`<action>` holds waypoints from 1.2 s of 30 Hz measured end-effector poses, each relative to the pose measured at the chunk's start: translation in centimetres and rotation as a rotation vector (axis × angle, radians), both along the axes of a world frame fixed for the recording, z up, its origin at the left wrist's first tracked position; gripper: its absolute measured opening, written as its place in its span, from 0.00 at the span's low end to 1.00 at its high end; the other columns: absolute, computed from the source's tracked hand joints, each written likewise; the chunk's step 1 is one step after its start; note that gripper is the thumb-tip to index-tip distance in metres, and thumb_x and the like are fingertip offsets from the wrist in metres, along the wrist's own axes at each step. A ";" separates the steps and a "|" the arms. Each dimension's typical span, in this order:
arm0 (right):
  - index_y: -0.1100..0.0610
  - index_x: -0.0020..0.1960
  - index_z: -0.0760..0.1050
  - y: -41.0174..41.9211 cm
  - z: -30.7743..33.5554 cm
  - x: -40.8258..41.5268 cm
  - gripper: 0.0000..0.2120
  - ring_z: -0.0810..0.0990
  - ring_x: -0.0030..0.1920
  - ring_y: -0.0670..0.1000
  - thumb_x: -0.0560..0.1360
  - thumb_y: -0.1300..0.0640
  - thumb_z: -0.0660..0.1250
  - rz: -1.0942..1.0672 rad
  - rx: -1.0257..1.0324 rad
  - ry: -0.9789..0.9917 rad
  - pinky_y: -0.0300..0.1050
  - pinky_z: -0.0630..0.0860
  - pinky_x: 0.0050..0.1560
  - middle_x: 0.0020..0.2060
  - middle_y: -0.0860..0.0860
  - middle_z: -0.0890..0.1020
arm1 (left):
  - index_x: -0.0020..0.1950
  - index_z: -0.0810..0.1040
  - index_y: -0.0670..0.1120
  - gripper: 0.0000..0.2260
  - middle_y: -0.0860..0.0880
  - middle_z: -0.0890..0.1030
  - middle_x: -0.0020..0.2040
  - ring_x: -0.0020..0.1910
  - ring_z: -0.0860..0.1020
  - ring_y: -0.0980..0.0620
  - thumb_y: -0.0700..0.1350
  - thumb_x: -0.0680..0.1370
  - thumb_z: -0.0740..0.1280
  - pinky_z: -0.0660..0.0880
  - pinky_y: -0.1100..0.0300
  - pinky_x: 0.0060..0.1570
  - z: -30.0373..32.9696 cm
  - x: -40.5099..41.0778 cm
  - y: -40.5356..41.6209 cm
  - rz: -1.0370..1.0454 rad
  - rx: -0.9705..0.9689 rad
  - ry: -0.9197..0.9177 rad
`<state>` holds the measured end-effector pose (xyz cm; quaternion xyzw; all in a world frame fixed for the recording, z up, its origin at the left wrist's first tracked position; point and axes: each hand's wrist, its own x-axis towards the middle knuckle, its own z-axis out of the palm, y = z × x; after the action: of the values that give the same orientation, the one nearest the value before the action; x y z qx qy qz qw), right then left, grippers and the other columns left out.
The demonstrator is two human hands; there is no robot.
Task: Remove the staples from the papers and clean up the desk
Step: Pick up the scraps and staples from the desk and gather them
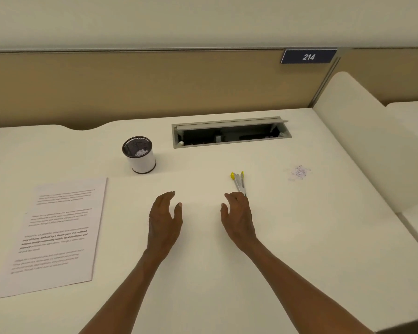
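A stack of printed papers (pixel 56 233) lies flat at the left of the white desk (pixel 203 273). A staple remover with yellow tips (pixel 238 180) lies on the desk just beyond my right hand (pixel 238 219), whose fingertips are at its near end. My left hand (pixel 165 218) hovers over the bare middle of the desk, fingers apart, holding nothing. A small pile of pulled staples (pixel 299 172) sits at the right. A round mesh cup with a white liner (pixel 139 154) stands behind the papers, with white scraps in it.
An open cable tray (pixel 229 133) is set into the desk at the back. A tan partition with a sign reading 214 (pixel 308 56) runs behind. A white side panel (pixel 362 141) borders the desk on the right.
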<state>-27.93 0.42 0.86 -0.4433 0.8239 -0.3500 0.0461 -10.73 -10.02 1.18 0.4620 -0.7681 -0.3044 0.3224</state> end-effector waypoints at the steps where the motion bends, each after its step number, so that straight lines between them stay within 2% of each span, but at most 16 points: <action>1: 0.65 0.59 0.76 0.5 0.0 -0.8 0.13 0.75 0.52 0.57 0.75 0.65 0.66 -0.011 -0.002 0.000 0.47 0.75 0.52 0.52 0.57 0.77 | 0.67 0.77 0.42 0.16 0.46 0.78 0.64 0.64 0.76 0.47 0.41 0.79 0.68 0.69 0.58 0.64 0.0 -0.9 0.3 -0.011 0.001 -0.007; 7: 0.63 0.58 0.77 2.6 -0.2 -5.9 0.11 0.75 0.53 0.56 0.75 0.65 0.65 -0.081 0.016 0.016 0.44 0.73 0.52 0.51 0.56 0.77 | 0.69 0.75 0.42 0.17 0.46 0.78 0.67 0.66 0.75 0.47 0.41 0.80 0.67 0.67 0.61 0.65 -0.9 -5.1 1.5 -0.040 0.040 -0.048; 12: 0.63 0.54 0.79 3.7 -0.4 -10.5 0.10 0.78 0.51 0.57 0.74 0.69 0.66 -0.171 -0.015 -0.014 0.46 0.74 0.52 0.49 0.56 0.79 | 0.72 0.73 0.43 0.18 0.47 0.76 0.70 0.68 0.75 0.47 0.43 0.81 0.64 0.71 0.50 0.68 -2.2 -7.7 2.0 -0.071 0.076 -0.105; 15: 0.62 0.52 0.80 4.0 -0.5 -13.5 0.10 0.79 0.49 0.58 0.73 0.69 0.65 -0.219 -0.034 -0.056 0.51 0.77 0.50 0.47 0.57 0.80 | 0.72 0.72 0.42 0.18 0.46 0.75 0.71 0.70 0.73 0.46 0.41 0.82 0.63 0.68 0.54 0.70 -3.1 -8.7 2.3 -0.076 0.084 -0.153; 19: 0.60 0.48 0.80 4.1 -0.8 -16.5 0.07 0.79 0.46 0.56 0.73 0.67 0.66 -0.201 -0.037 -0.082 0.52 0.77 0.47 0.44 0.55 0.80 | 0.72 0.72 0.41 0.18 0.44 0.75 0.71 0.71 0.72 0.46 0.40 0.82 0.62 0.64 0.57 0.70 -3.7 -9.7 2.8 -0.065 0.105 -0.183; 22: 0.58 0.47 0.81 3.2 -0.7 -16.0 0.05 0.76 0.45 0.53 0.74 0.63 0.68 -0.092 0.007 -0.071 0.49 0.75 0.44 0.42 0.53 0.78 | 0.73 0.71 0.41 0.18 0.45 0.73 0.73 0.73 0.70 0.46 0.39 0.82 0.61 0.64 0.54 0.73 -4.4 -9.8 3.0 -0.065 0.103 -0.193; 25: 0.57 0.47 0.82 1.7 -0.4 -13.6 0.04 0.72 0.45 0.53 0.74 0.61 0.70 0.035 0.047 0.018 0.45 0.72 0.40 0.41 0.52 0.75 | 0.74 0.71 0.42 0.19 0.47 0.71 0.74 0.75 0.67 0.49 0.38 0.82 0.59 0.61 0.58 0.73 -4.8 -9.7 3.2 -0.071 0.097 -0.201; 29: 0.58 0.41 0.83 -1.1 -0.5 -10.6 0.02 0.71 0.42 0.56 0.72 0.60 0.72 0.170 0.108 0.158 0.48 0.71 0.37 0.40 0.54 0.74 | 0.75 0.70 0.43 0.19 0.48 0.70 0.75 0.76 0.66 0.50 0.37 0.83 0.57 0.59 0.60 0.74 -5.0 -9.4 3.2 -0.088 0.090 -0.206; 32: 0.58 0.35 0.82 -2.7 -1.4 -9.3 0.05 0.71 0.42 0.57 0.70 0.61 0.72 0.160 0.168 0.216 0.45 0.67 0.37 0.41 0.55 0.76 | 0.75 0.70 0.44 0.20 0.49 0.70 0.75 0.75 0.67 0.51 0.37 0.83 0.57 0.59 0.61 0.73 -5.1 -9.1 2.8 -0.090 0.091 -0.212; 36: 0.59 0.36 0.82 -4.0 -1.9 -8.8 0.04 0.74 0.45 0.59 0.69 0.64 0.71 0.126 0.231 0.198 0.44 0.62 0.40 0.44 0.56 0.77 | 0.75 0.69 0.43 0.20 0.48 0.70 0.75 0.75 0.67 0.51 0.37 0.83 0.57 0.61 0.59 0.74 -4.9 -8.8 2.3 -0.087 0.099 -0.185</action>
<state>-36.71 -3.61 -1.03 -0.5182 0.8298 -0.2039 0.0371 -19.49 -7.67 -3.72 0.4696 -0.7979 -0.3118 0.2135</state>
